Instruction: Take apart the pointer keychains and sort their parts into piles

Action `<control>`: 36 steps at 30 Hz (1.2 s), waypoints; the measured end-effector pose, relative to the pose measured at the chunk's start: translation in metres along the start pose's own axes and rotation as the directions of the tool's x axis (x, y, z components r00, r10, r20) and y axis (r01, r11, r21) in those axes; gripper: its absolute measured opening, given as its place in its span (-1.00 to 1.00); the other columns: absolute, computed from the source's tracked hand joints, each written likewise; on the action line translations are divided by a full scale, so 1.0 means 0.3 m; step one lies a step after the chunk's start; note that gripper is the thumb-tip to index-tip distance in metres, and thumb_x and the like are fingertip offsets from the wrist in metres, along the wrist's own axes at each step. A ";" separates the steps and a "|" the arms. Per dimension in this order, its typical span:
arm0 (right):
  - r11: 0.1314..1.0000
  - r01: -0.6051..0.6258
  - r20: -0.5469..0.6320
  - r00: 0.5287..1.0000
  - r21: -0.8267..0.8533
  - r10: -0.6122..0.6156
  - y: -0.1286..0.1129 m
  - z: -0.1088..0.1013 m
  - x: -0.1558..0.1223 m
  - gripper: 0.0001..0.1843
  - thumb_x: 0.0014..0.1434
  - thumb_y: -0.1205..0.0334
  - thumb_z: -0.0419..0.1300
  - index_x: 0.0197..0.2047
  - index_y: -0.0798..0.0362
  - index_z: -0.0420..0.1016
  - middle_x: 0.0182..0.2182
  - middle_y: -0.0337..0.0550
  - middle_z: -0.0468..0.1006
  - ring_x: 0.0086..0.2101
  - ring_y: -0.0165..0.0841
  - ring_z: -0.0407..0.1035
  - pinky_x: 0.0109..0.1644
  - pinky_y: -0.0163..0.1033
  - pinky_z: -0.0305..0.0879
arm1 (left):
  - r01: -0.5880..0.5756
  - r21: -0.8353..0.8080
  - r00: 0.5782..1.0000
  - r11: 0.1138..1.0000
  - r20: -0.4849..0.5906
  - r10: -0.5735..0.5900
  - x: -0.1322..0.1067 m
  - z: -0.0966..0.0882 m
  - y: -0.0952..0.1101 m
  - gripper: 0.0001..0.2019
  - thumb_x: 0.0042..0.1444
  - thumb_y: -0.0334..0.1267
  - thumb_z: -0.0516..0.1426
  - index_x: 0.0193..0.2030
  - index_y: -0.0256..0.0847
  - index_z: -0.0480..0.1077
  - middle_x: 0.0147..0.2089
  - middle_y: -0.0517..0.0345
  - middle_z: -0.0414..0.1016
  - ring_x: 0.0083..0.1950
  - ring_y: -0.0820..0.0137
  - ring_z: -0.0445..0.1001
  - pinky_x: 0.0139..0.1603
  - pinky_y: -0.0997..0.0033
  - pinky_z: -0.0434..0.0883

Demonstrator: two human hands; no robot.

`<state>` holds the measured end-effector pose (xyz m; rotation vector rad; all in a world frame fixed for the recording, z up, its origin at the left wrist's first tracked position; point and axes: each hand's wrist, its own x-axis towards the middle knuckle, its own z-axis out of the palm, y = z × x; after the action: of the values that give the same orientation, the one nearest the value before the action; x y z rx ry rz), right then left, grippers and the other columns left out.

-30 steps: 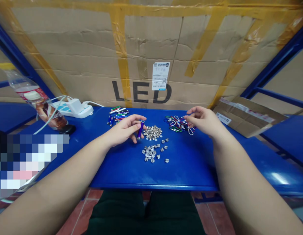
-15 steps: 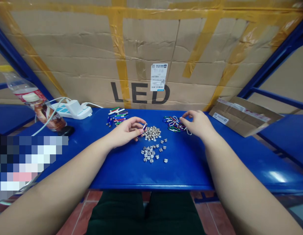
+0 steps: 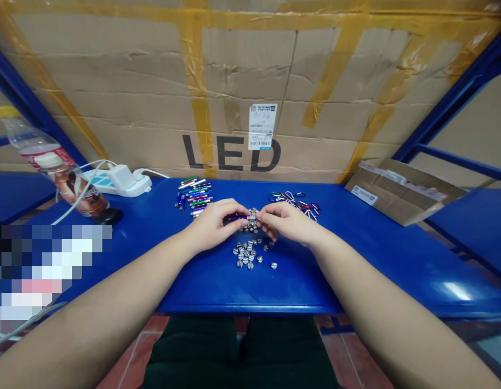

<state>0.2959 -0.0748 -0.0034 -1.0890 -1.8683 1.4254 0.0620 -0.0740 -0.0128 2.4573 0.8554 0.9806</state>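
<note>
My left hand is closed around a slim purple metal tube with a silver end. The fingers of my right hand pinch at that silver end; whether a small part is also between them is hidden. Both hands are over a pile of small round silver pieces, partly covered by the fingers. Closer to me lie several slotted silver caps. Coloured carabiners lie in a heap beyond my right hand. Behind my left hand is a stack of coloured metal tubes.
A large taped carton marked LED closes off the back of the blue table. At left are a white power strip with cables and drink bottles. A small open cardboard box sits at right.
My right hand has left the carabiner heap and come left to the tube in my left hand. The tube has turned to lie nearly level, its silver end to the right.
</note>
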 end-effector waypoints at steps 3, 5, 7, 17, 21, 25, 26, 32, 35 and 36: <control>0.982 -0.017 0.049 0.999 0.188 0.008 0.004 -0.003 -0.003 -0.64 0.11 -0.06 0.39 -0.37 0.08 0.49 -0.51 -0.28 0.45 -0.56 -0.47 0.31 -0.47 -0.29 0.35 | -0.046 0.041 0.999 0.998 0.031 0.045 -0.001 -0.003 0.007 -0.79 0.40 -0.22 0.13 0.04 -0.18 0.55 -0.12 0.08 0.63 -0.09 0.33 0.58 -0.03 0.31 0.47; 0.974 0.017 0.057 0.998 0.226 -0.030 0.003 -0.003 -0.007 -0.61 0.04 -0.06 0.46 -0.36 0.09 0.50 -0.52 -0.30 0.44 -0.57 -0.48 0.29 -0.48 -0.30 0.32 | -0.059 0.065 0.997 0.996 0.045 0.056 -0.002 -0.002 0.014 -0.76 0.43 -0.23 0.08 0.08 -0.16 0.54 -0.11 0.08 0.63 -0.09 0.33 0.57 -0.04 0.32 0.46; 0.983 0.074 0.054 0.995 0.170 -0.084 0.000 -0.004 -0.013 -0.61 0.08 -0.07 0.44 -0.34 0.09 0.51 -0.55 -0.32 0.42 -0.57 -0.47 0.28 -0.48 -0.30 0.28 | -0.051 0.057 0.998 0.997 0.050 0.049 -0.002 -0.002 0.021 -0.74 0.45 -0.21 0.04 0.05 -0.17 0.54 -0.10 0.08 0.63 -0.07 0.32 0.57 -0.03 0.32 0.45; 0.538 0.545 0.127 0.769 -0.643 -0.627 -0.016 -0.020 -0.034 -0.82 0.41 0.28 0.17 -0.23 0.08 0.57 -0.33 -0.11 0.57 -0.30 -0.32 0.41 -0.15 -0.18 0.33 | 0.351 -0.307 0.933 0.884 0.190 -0.305 0.008 -0.001 0.020 -0.67 0.40 0.06 0.04 -0.09 -0.17 0.39 -0.44 0.29 0.33 -0.43 0.44 0.29 -0.39 0.44 0.26; 0.425 0.546 0.188 0.747 -0.722 -0.638 -0.015 -0.018 -0.029 -0.75 0.46 0.23 0.10 -0.23 0.07 0.54 -0.32 -0.07 0.54 -0.26 -0.26 0.38 -0.11 -0.14 0.32 | 0.561 -0.541 0.828 0.627 0.343 -0.444 0.012 0.003 0.016 -0.62 0.35 0.17 0.07 -0.22 -0.10 0.16 -0.58 0.46 0.10 -0.63 0.56 0.04 -0.59 0.56 0.03; 0.612 0.413 0.033 0.845 -0.675 -0.534 -0.005 -0.012 -0.018 -0.79 0.42 0.23 0.14 -0.26 0.05 0.52 -0.35 -0.13 0.54 -0.30 -0.30 0.40 -0.15 -0.18 0.30 | 0.443 -0.557 0.894 0.702 0.217 -0.392 0.015 -0.013 0.009 -0.64 0.19 0.02 0.29 -0.13 -0.15 0.28 -0.42 0.32 0.42 -0.47 0.51 0.41 -0.41 0.49 0.38; 0.668 0.372 -0.014 0.868 -0.644 -0.497 -0.002 -0.013 -0.016 -0.80 0.40 0.21 0.15 -0.27 0.05 0.52 -0.36 -0.14 0.55 -0.32 -0.30 0.40 -0.17 -0.19 0.29 | 0.414 -0.542 0.907 0.731 0.176 -0.383 0.015 -0.019 0.008 -0.64 0.14 -0.05 0.33 -0.10 -0.17 0.33 -0.34 0.27 0.48 -0.40 0.49 0.48 -0.33 0.45 0.45; 0.806 0.297 -0.090 0.914 -0.512 -0.394 0.019 -0.025 0.005 -0.79 0.37 0.15 0.18 -0.28 0.05 0.53 -0.38 -0.18 0.54 -0.35 -0.32 0.38 -0.22 -0.21 0.25 | 0.454 -0.519 0.880 0.724 0.137 -0.454 0.024 -0.027 -0.002 -0.77 0.18 -0.24 0.29 -0.07 -0.26 0.45 -0.37 0.21 0.53 -0.46 0.48 0.50 -0.37 0.43 0.48; 0.780 0.353 -0.055 0.896 -0.516 -0.441 0.035 -0.027 0.017 -0.79 0.37 0.17 0.19 -0.29 0.06 0.53 -0.39 -0.18 0.52 -0.37 -0.34 0.36 -0.25 -0.22 0.24 | 0.491 -0.535 0.857 0.688 0.151 -0.494 0.029 -0.021 -0.008 -0.84 0.24 -0.26 0.25 -0.11 -0.28 0.46 -0.44 0.22 0.51 -0.52 0.50 0.48 -0.45 0.48 0.44; 0.765 0.375 -0.041 0.886 -0.523 -0.462 0.041 -0.028 0.022 -0.80 0.37 0.18 0.19 -0.29 0.06 0.53 -0.39 -0.18 0.52 -0.37 -0.34 0.36 -0.25 -0.22 0.24 | 0.504 -0.538 0.848 0.676 0.157 -0.507 0.030 -0.018 -0.009 -0.85 0.25 -0.25 0.24 -0.13 -0.28 0.46 -0.46 0.23 0.51 -0.54 0.51 0.46 -0.47 0.50 0.42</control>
<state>0.3025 -0.0636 -0.0132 -0.8866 -2.2385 0.5774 0.0622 -0.0657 -0.0060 1.5837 0.9995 0.8630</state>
